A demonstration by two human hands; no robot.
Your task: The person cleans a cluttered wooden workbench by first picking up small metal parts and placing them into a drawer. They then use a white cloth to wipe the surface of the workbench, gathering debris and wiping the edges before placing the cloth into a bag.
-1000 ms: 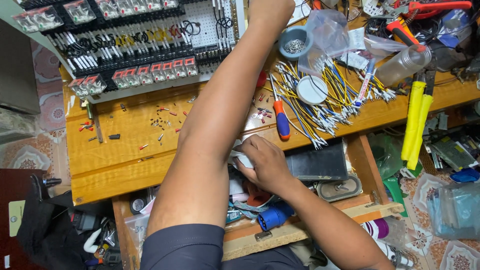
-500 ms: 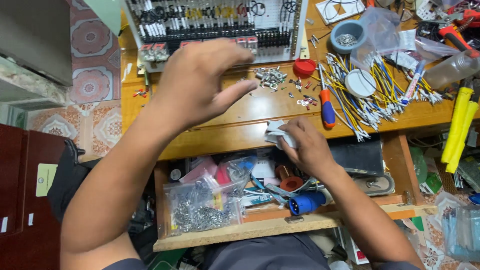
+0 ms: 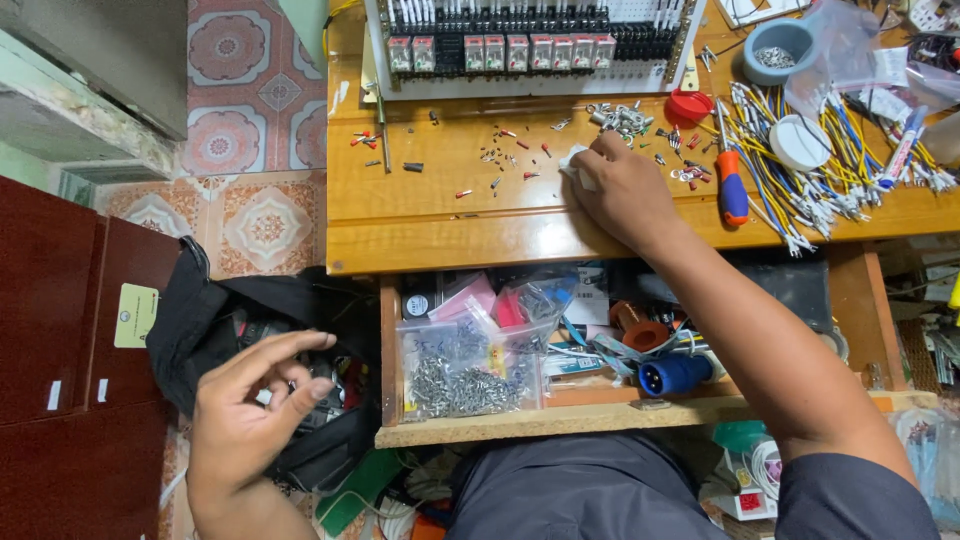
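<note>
Wooden desk (image 3: pixel 440 225) fills the upper middle, a relay rail panel (image 3: pixel 520 45) along its far edge, open drawer (image 3: pixel 560 425) below. Clear bag of metal terminals (image 3: pixel 465 370) lies in the drawer's left part. Right hand (image 3: pixel 620 190) rests on the desk, fingers clenched on a small white scrap (image 3: pixel 572 165) near scattered terminals. Left hand (image 3: pixel 250 420) hangs off left of the drawer, released, fingers loosely curled, holding nothing.
</note>
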